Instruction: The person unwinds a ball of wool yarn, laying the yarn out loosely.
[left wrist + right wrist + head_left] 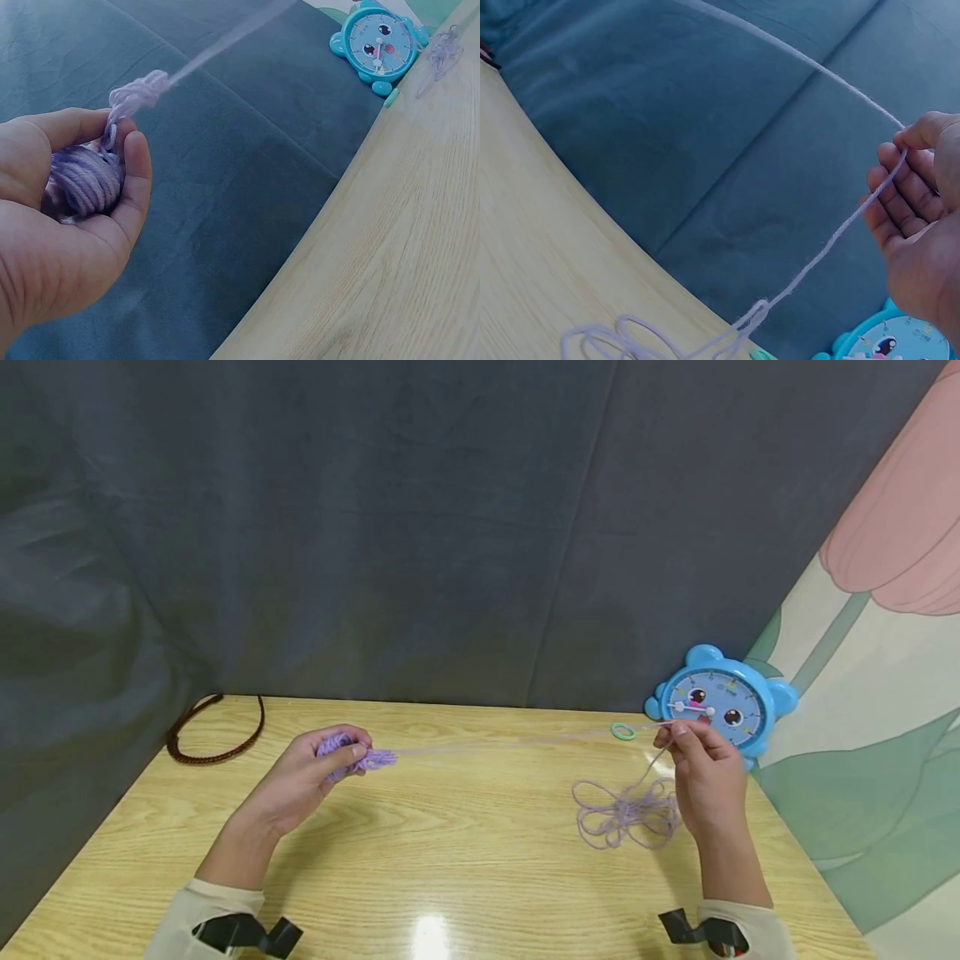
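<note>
My left hand [318,772] grips a small bundle of purple yarn [88,178], its fingers and thumb curled round it; a looped end sticks out past the fingertips. From that bundle a single strand [810,61] runs across to my right hand [705,768], which pinches it between thumb and fingertips. The strand is stretched nearly straight between the two hands, above the table. Below my right hand the yarn hangs down to a loose, looped pile [626,814] lying on the wooden table.
A blue animal-shaped clock [723,693] leans at the back right, behind my right hand. Near it lies a green ring [623,731]. A brown braided cord [213,758] lies at the back left. A dark curtain [375,527] rises behind the table [450,843].
</note>
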